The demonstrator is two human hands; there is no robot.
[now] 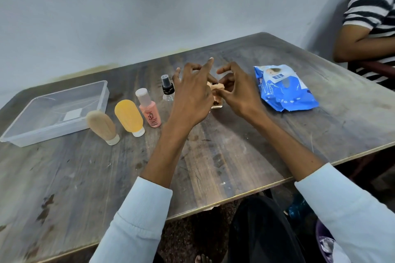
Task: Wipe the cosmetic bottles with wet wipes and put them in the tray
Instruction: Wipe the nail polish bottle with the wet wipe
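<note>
Left hand (192, 96) and right hand (237, 92), fingers curled, together pinch a small peach item (217, 87), possibly a bottle, largely hidden, above the table (213, 166). Left of it: spray bottle (167, 88), pink bottle (148, 108), yellow tube (129, 116), beige tube (102, 127), tray (53, 111). Right: wipes pack (284, 88).

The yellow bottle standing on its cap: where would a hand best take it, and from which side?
Grip the yellow bottle around its wide, flattened body, coming from the near, front side. It stands upside down on its small white cap, leaning a little. The beige bottle and pink bottle stand close on either side, so a sideways approach looks cramped.
</note>
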